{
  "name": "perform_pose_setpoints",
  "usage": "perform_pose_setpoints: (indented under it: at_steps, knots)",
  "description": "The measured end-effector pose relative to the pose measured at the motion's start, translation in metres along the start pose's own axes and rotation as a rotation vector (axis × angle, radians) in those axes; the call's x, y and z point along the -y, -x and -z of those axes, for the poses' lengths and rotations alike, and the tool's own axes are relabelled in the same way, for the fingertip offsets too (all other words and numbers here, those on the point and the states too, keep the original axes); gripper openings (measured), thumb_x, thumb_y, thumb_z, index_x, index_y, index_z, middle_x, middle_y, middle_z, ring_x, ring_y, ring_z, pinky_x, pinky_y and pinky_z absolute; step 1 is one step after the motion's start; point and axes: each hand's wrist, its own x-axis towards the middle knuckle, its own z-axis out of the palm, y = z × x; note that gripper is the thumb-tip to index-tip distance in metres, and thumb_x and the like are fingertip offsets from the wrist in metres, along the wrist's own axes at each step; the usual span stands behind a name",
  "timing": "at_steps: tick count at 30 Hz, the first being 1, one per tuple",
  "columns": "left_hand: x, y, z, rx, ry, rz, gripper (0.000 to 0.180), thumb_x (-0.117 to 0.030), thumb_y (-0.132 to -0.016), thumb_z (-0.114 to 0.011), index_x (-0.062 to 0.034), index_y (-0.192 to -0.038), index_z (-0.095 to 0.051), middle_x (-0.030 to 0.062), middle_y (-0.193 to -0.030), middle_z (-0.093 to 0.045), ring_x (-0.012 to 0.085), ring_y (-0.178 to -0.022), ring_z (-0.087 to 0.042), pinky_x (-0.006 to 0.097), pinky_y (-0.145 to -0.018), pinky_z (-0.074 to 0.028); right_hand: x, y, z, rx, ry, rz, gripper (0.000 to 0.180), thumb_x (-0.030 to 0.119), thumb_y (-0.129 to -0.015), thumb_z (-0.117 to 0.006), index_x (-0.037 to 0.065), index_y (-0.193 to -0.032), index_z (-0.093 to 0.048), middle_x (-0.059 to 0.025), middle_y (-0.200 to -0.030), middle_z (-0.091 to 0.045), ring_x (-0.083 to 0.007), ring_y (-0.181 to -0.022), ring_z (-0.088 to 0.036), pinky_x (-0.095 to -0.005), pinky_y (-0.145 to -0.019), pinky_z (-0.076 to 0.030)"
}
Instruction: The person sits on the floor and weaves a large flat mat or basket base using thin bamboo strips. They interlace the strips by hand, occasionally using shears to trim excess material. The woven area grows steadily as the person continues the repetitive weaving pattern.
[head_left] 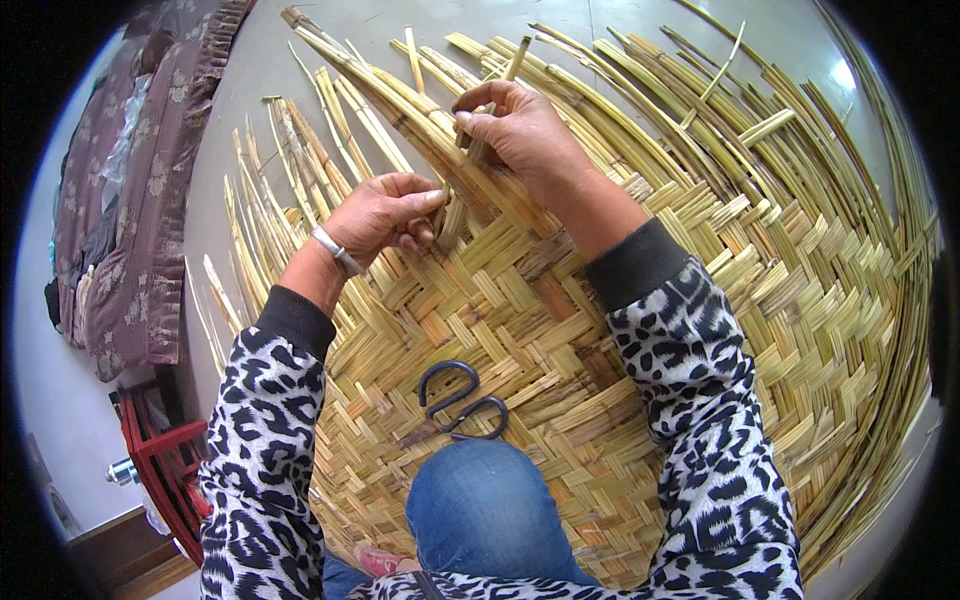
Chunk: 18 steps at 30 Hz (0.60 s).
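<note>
A herringbone-woven mat of flat, split reed strips spreads beneath both arms, its loose ends fanning out at the far side. My right hand is closed around a narrow reed strip that sticks up past its fingers. Lower and to the left, my left hand pinches the end of a strip at the weave's edge; part of that strip is hidden by the fingers. Between the two hands runs a bundle of long unwoven strips. Dark-handled scissors lie on the mat just beyond my knee, their blades not visible.
My bent knee in blue denim rests over the mat's near part. Long strips curve along the right side. At left hangs a purple patterned cloth, with a red frame below it. Grey floor shows beyond the strip ends.
</note>
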Motion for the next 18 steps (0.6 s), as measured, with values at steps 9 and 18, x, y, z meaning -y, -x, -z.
perform_pose_setpoints:
  at_steps: [9,18]
  knots:
    - [-0.011,-0.012,-0.021,-0.031,0.403,-0.205,0.024,-0.009,-0.093,-0.059,-0.0056,-0.117,-0.055,0.0073,-0.111,-0.065,0.018,-0.098,-0.066,0.031,-0.082,-0.057,-0.002,0.002,0.0,-0.13,0.289,0.121,0.017,0.008,-0.087,-0.065,0.006,-0.103,-0.071,-0.0063,-0.079,-0.067,-0.0118,-0.066,-0.06,-0.0276,-0.063,-0.051]
    - [-0.026,0.013,-0.024,0.044,0.259,-0.204,0.05,0.0,-0.089,-0.051,-0.0075,-0.137,-0.039,0.0114,-0.118,-0.064,0.0218,-0.103,-0.067,0.03,-0.08,-0.058,0.023,0.0,0.028,-0.16,0.302,0.12,0.018,0.009,-0.09,-0.064,0.007,-0.107,-0.069,-0.0086,-0.09,-0.068,-0.0124,-0.077,-0.067,-0.0271,-0.072,-0.058]
